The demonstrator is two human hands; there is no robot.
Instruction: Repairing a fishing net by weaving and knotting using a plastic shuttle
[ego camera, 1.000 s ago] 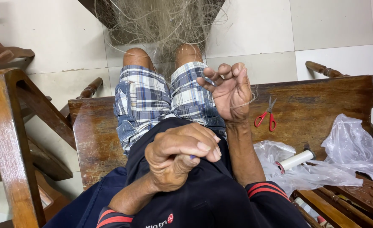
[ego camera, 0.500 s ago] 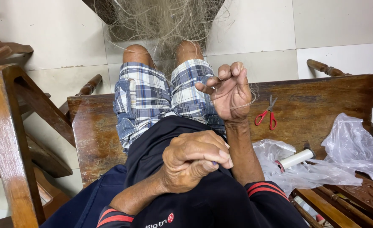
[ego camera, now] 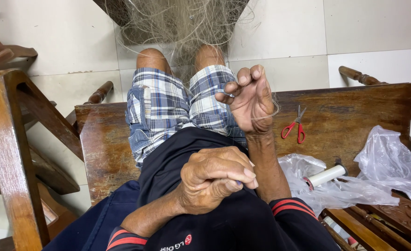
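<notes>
While the left hand [ego camera: 214,179] stays curled into a fist against the dark shirt, gripping something small and purple that is mostly hidden, the right hand [ego camera: 249,100] is raised over the lap with its fingers pinched on a thin pale line [ego camera: 268,115]. That line loops beside the wrist; a fishing net [ego camera: 182,21] hangs beyond the knees. Red scissors [ego camera: 294,126], a white spool [ego camera: 325,176] and clear plastic bags [ego camera: 386,162] lie on the wooden bench [ego camera: 354,111].

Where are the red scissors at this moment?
In the head view, the red scissors lie flat on the wooden bench, on the person's right side, just beyond the raised right hand and above the white spool on the clear plastic bags.
</notes>
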